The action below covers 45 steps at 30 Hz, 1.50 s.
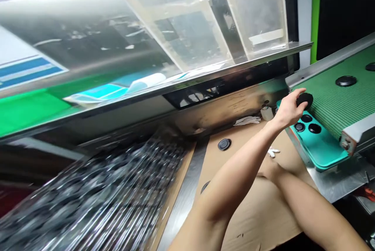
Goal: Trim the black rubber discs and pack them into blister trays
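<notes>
My left hand (288, 108) reaches to the near end of the green conveyor belt (331, 98). Its thumb and fingers are closed around the edge of a black round disc (305, 100). Just below it, a teal tray (328, 147) holds several black round parts, among them a ringed black disc (299, 127). My right hand (271, 169) is low over the cardboard sheet (249, 212), mostly hidden behind my left forearm. Something white shows at its fingertips, and I cannot make out whether it grips anything. A black disc (224, 144) lies on the cardboard, left of my forearm.
More black discs ride on the belt, one a flat disc (346, 81). Clear plastic trays (140, 180) with dark parts are stacked at left, blurred. A small bottle (266, 113) and a white cloth (247, 120) lie by the metal back wall. A metal ledge (190, 83) crosses above.
</notes>
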Tool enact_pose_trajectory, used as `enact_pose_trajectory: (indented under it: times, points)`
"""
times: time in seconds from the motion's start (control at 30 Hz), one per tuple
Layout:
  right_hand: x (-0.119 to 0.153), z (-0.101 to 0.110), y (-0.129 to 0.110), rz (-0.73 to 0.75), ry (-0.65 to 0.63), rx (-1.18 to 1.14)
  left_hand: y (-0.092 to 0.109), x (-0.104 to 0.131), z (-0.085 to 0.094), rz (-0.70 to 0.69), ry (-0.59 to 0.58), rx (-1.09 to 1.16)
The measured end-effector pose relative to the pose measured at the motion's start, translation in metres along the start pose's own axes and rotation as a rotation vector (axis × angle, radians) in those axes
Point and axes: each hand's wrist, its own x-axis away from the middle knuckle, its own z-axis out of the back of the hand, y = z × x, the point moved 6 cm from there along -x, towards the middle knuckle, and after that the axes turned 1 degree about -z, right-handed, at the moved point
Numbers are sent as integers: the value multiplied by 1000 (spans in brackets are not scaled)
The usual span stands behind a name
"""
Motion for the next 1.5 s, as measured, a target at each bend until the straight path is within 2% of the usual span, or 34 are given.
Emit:
enact_pose_trajectory:
  times: [0.1,0.17,0.23,0.3,0.33,0.4,0.47,0.57,0.67,0.73,0.87,1.0,1.1,1.23,1.4,1.5]
  points:
    - [-2,-6,5,35,16,-29,-21,74,58,220,116,168]
    - [-5,-7,11,17,73,-32,-43,139,104,391,303,370]
    - [-8,-3,20,-36,166,-21,-66,203,143,504,522,563]
    - [-10,6,29,-110,309,-36,-88,253,164,592,665,689]
    - [-9,12,33,-145,394,-64,-98,270,167,629,706,731]
    - [-6,22,36,-185,527,-140,-113,287,163,678,747,794]
    - [-3,23,27,-168,552,-181,-121,288,153,676,764,864]
    - [1,5,-2,-82,416,-162,-120,275,139,644,710,1028]
    - [6,-16,-30,46,299,-127,-119,270,139,659,734,1143]
    - [6,-20,-37,84,296,-87,-119,270,142,663,771,1181]
    - [-1,-9,-30,-26,378,29,-119,266,141,638,742,1237]
    - [-1,-7,-33,22,286,90,-120,266,138,679,738,1238]
    - [4,-2,-29,-74,330,173,-119,264,137,674,678,1225]
    - [3,-4,-28,39,277,111,-121,266,138,677,686,1221]
    - [-2,13,-4,-54,375,27,-123,264,139,627,707,1213]
    - [-2,18,2,-52,312,-70,-126,267,144,624,801,1186]
